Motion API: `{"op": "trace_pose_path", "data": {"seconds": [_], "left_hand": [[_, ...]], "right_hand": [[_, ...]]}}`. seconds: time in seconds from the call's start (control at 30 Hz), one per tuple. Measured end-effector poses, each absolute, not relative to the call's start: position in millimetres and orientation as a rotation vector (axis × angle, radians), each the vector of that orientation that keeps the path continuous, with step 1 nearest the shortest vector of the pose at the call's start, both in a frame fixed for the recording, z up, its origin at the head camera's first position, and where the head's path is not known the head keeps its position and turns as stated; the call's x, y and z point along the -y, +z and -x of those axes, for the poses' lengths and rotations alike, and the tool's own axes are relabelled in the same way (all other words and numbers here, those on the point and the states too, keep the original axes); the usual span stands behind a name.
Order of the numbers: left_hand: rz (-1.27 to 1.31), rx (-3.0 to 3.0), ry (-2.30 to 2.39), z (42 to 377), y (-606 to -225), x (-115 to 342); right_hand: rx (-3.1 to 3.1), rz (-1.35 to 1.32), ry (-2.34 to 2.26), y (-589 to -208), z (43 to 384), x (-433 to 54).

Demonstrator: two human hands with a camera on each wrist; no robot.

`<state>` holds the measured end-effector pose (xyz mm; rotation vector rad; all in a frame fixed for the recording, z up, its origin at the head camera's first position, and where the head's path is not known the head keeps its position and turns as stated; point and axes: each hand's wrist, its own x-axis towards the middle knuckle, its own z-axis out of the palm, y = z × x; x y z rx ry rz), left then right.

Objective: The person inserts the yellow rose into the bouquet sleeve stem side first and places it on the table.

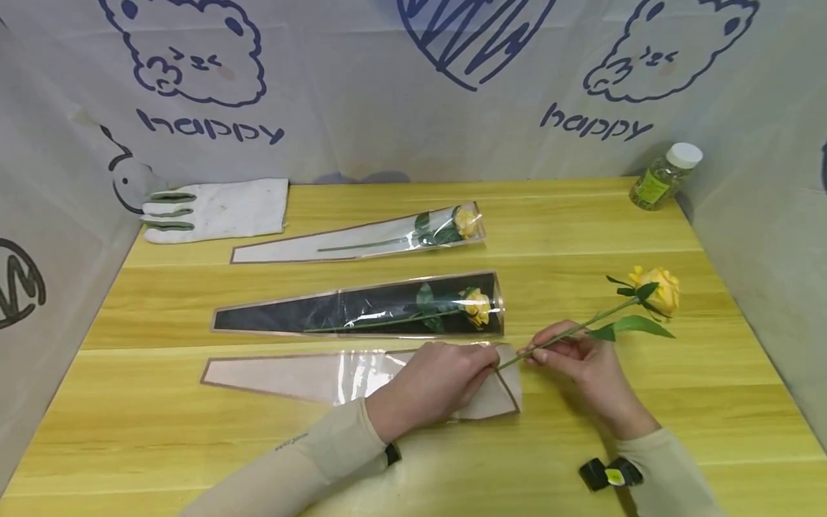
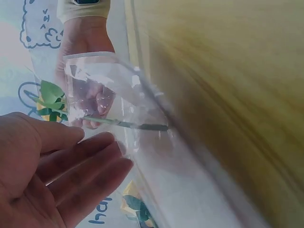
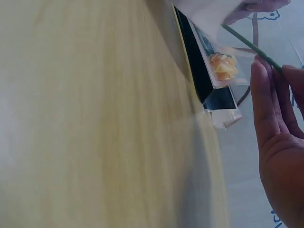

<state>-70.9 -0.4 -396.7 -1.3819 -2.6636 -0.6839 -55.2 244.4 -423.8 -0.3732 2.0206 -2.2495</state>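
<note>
In the head view my right hand [image 1: 584, 366] pinches the green stem of a yellow artificial rose [image 1: 655, 291], its bloom up to the right. My left hand [image 1: 439, 377] pinches the wide mouth of a pale pink flower sleeve [image 1: 278, 377] with a brown border. Seen from the left wrist, the stem's lower end [image 2: 152, 127] lies inside the clear plastic mouth of the sleeve [image 2: 102, 64], while the thumb and fingers [image 2: 99, 147] grip its edge. The right wrist view has the stem [image 3: 251, 45] between thumb and fingertips [image 3: 260, 69].
Behind lie a black sleeve [image 1: 258, 317] and a white sleeve [image 1: 271, 251], each with a yellow rose inside. A white work glove [image 1: 235, 208] is at the back left, a lidded bottle [image 1: 662, 179] at the back right. Printed cloth walls [image 1: 349, 93] border the wooden table [image 1: 730, 402].
</note>
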Motion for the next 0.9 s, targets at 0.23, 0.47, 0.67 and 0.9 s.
{"op": "trace_pose_path", "data": {"seconds": [0.23,0.47,0.67,0.9], "left_hand": [[1.358,2.595,-0.695,72,-395,-1],[1.305,2.575,-0.686,71,-395,-3],[1.301,2.61,-0.713,72,-395,-2],[1.287,2.602,-0.734,72,-396,-3]], "right_hand": [[-2.117,0.437,-2.152,-426,57,-244],[-2.068,0.425,-2.108,-425,55,-239],[-1.952,0.537,-2.167,-418,56,-240],[-2.013,0.279,-2.216,-415,54,-239]]}}
